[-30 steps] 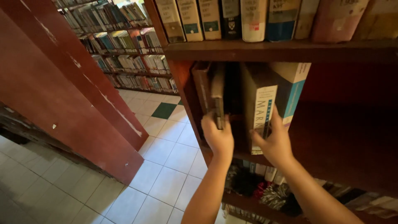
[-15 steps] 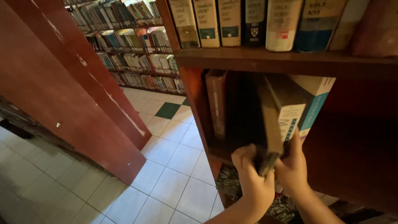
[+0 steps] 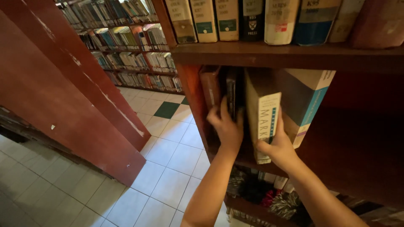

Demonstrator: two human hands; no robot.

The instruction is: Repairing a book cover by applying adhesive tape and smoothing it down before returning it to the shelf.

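On the wooden shelf [image 3: 294,56], the left hand [image 3: 227,128] presses its fingers against a dark thin book [image 3: 232,94] beside a reddish-brown book [image 3: 210,88], its grip loose rather than clamped, keeping them upright. The right hand [image 3: 277,147] grips the cream book [image 3: 263,113] at its lower spine, steadying it against a leaning blue-and-white book [image 3: 305,98].

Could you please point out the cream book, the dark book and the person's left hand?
cream book [image 3: 264,122], head view, on its spine.
dark book [image 3: 232,93], head view, on its spine.
left hand [image 3: 226,126], head view, on its back.
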